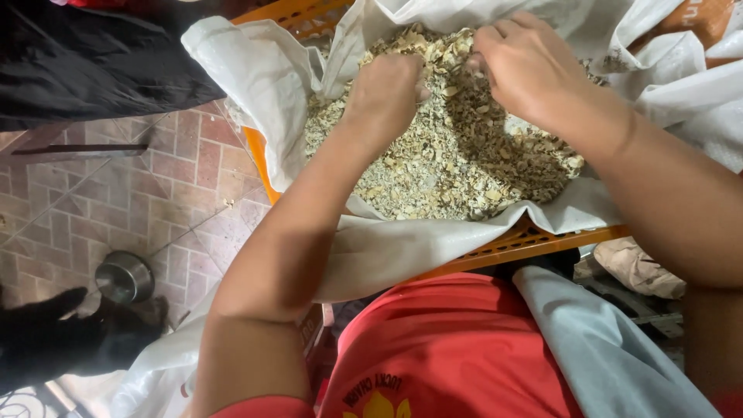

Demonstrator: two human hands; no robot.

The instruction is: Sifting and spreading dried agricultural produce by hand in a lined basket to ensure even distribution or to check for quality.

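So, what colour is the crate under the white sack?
Orange crate; the head view shows it best.

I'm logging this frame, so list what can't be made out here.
Head view only:
- Left hand: fingertips buried in the tan flakes; its grasp is unclear.
- Right hand: fingers curl under, hiding what they pinch.
- Orange crate: mostly hidden by the white sack.
- Black shape: cut off by the left edge.
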